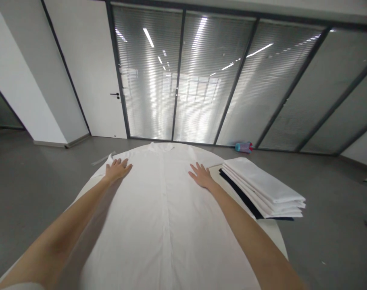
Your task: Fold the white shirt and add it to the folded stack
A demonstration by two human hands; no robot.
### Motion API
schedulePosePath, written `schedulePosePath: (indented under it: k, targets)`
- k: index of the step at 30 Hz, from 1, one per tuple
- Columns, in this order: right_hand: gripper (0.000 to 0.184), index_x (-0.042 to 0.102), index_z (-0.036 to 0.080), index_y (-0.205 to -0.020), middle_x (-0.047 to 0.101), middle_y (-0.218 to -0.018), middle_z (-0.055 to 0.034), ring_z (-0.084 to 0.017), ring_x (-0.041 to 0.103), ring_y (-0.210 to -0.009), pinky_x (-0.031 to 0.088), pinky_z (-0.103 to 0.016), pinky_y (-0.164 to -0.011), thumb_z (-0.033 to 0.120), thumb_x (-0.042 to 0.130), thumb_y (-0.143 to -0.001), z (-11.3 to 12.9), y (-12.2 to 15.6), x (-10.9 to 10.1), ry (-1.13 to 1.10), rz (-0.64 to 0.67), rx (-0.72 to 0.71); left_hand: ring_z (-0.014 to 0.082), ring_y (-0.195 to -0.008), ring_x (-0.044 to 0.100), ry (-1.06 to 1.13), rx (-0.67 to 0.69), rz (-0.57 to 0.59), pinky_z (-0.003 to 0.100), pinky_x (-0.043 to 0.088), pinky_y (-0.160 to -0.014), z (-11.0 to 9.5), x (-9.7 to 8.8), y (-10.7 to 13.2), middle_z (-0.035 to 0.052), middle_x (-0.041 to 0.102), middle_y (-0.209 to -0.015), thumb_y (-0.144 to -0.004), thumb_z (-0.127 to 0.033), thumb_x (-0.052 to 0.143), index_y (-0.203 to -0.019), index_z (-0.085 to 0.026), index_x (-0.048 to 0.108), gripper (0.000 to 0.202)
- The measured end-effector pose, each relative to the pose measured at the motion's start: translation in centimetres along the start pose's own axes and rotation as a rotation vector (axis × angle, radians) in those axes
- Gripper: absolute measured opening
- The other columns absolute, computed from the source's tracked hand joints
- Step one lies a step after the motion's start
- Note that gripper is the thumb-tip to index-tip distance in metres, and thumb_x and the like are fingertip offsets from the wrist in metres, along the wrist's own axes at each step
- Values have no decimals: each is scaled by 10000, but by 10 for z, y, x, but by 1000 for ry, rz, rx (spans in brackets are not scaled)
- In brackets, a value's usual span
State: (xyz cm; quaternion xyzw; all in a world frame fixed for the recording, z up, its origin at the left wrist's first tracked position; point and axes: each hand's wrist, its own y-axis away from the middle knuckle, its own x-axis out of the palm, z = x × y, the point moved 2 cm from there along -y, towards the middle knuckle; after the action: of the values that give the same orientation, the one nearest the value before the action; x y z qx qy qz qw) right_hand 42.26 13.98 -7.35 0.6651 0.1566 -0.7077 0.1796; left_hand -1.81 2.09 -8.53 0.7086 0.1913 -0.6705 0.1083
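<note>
A white button-up shirt lies spread face up over a round table, its collar at the far edge and its button strip running down the middle. My left hand rests with fingers spread on the shirt's upper left, near the shoulder. On the upper right of the shirt, my right hand lies flat, fingers apart. Neither hand grips the cloth. The near end of the shirt runs out of view below.
A stack of folded white cloth sits on the table's right side, with dark navy fabric beneath it. A blue and pink bin-like object lies on the floor by the glass partition. A white door stands at the left.
</note>
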Motion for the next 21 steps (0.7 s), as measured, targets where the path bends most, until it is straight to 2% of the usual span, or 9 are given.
schedulePosePath:
  k: [7,15,19,21]
  targets:
    - [718,250,275,-1601,173,-1666,-99,-300,142,-1530,102,-499,-1222,669,192,-1004,3,-5,14,28,10,7,350,-1510,210,7,-48,20,645,199,-1152,14,7,-8,141,260,-1640,-973,-625,214,-1570,-246,324,716]
    - [712,267,249,-1598,200,-1658,-113,-317,175,-1521,128,-505,-1217,646,219,-1009,5,8,18,66,-25,16,367,-1506,214,5,-79,7,639,202,-1153,16,10,2,153,261,-1638,-962,-644,227,-1570,-226,331,745]
    - [701,283,233,-1593,216,-1652,-125,-317,190,-1517,146,-513,-1213,626,223,-1015,8,13,15,64,-33,12,373,-1489,250,16,-68,-20,646,212,-1142,15,8,9,168,299,-1620,-970,-616,265,-1552,-218,367,713]
    - [694,298,226,-1588,234,-1645,-129,-319,208,-1512,161,-515,-1209,617,236,-1017,9,15,13,66,-44,8,405,-1450,312,26,-83,-50,688,205,-1117,10,2,8,174,402,-1565,-955,-587,358,-1475,-235,489,641]
